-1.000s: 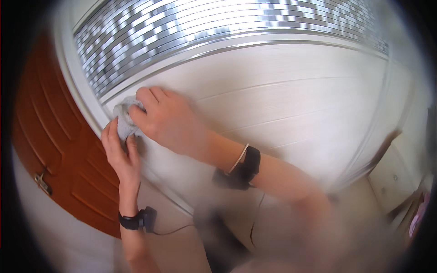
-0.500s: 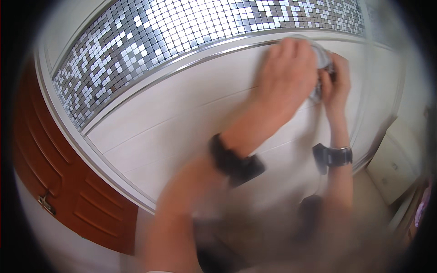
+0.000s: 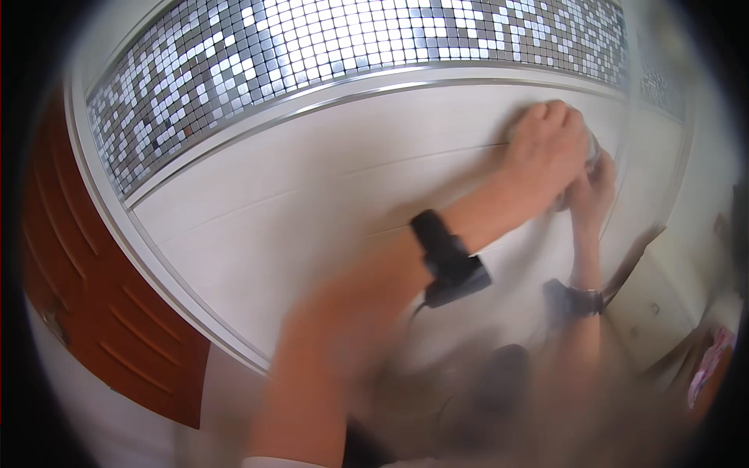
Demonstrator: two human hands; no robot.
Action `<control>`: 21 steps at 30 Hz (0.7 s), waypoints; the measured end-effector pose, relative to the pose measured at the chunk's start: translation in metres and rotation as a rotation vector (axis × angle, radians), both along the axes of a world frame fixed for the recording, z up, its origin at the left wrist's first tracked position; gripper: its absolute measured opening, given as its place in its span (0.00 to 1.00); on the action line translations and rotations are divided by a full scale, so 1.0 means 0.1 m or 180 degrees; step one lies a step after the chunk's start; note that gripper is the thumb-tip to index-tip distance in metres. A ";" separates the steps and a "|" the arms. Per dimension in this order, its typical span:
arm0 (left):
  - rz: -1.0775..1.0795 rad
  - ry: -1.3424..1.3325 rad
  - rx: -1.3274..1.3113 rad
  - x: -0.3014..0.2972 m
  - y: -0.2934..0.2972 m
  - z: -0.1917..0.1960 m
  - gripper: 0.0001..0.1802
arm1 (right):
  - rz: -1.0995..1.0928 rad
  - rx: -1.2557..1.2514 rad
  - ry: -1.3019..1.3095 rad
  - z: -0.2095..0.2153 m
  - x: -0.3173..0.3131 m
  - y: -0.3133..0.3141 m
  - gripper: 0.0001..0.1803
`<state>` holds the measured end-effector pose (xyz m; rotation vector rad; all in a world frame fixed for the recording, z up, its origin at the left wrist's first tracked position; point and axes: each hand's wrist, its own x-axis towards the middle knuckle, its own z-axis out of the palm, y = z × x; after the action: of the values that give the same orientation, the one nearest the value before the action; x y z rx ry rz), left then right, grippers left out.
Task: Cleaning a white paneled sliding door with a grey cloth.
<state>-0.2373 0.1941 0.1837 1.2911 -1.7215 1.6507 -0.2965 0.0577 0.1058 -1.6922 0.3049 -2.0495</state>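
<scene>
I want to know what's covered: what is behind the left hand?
Past the left hand, some grey cloth shows on the right, with pale wall around; whatever the hand itself covers is hidden.

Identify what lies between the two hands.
What looks like a greyish cloth, mostly hidden, lies between the left hand and right hand in the head view.

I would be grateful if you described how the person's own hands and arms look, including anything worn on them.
The left hand and right hand are gloveless. Each wrist has a black strap carrying a dark boxy unit; a thin dark cable runs from the left one. A pale edge, perhaps a sleeve, shows on the left arm.
</scene>
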 end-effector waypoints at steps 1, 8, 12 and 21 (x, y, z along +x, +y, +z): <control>-0.0169 -0.0018 -0.0127 -0.14 0.26 0.09 0.06 | 0.0062 -0.0149 0.0004 0.15 -0.28 0.26 0.19; 0.0897 -0.0037 -0.0476 0.17 2.99 0.26 0.13 | 0.0319 -0.1361 0.0124 0.61 0.25 2.70 0.24; 0.1073 0.0028 -0.0423 0.20 4.52 0.35 0.17 | 0.0598 -0.1806 0.0120 0.81 0.30 4.08 0.27; 0.2003 0.0618 -0.0778 0.44 6.63 -0.31 0.33 | 0.0925 -0.2445 0.0334 0.63 0.86 6.16 0.24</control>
<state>-0.1933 0.8573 0.1532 1.9128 -1.0089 1.8989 -0.2102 0.6742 0.1691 -2.1017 -0.7524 -1.9718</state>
